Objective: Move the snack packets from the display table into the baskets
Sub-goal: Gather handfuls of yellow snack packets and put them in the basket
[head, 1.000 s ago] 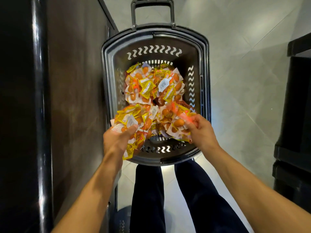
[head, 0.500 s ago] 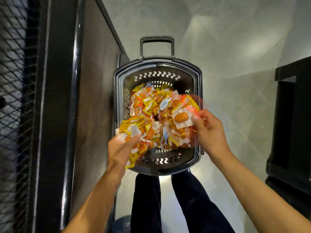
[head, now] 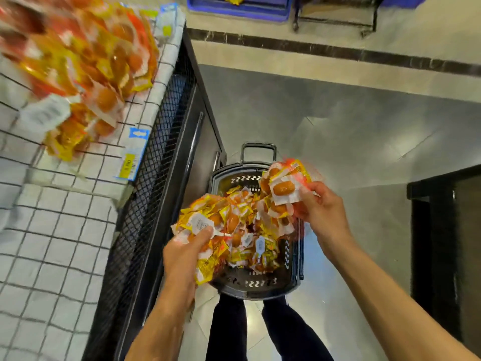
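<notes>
A dark plastic basket [head: 291, 277] with a pull handle stands on the floor in front of my legs, holding a heap of yellow and orange snack packets [head: 250, 246]. My left hand [head: 186, 254] grips a bunch of packets [head: 205, 222] above the basket's near left corner. My right hand [head: 318, 207] holds another bunch of packets [head: 283, 188], raised over the basket's right rim. At the upper left, a blurred pile of the same packets [head: 78, 61] lies on the display table [head: 65, 230], whose top is a white wire grid.
The table's black mesh side [head: 145, 204] runs right beside the basket. A dark cabinet [head: 447, 251] stands at the right. A blue crate [head: 239, 6] and a wheeled rack [head: 335, 16] are on the floor far ahead. Grey tiled floor lies between them.
The view has lifted, bringing the table top and its packet pile into sight. Both hands have risen with their bunches of packets, the right hand higher and further right.
</notes>
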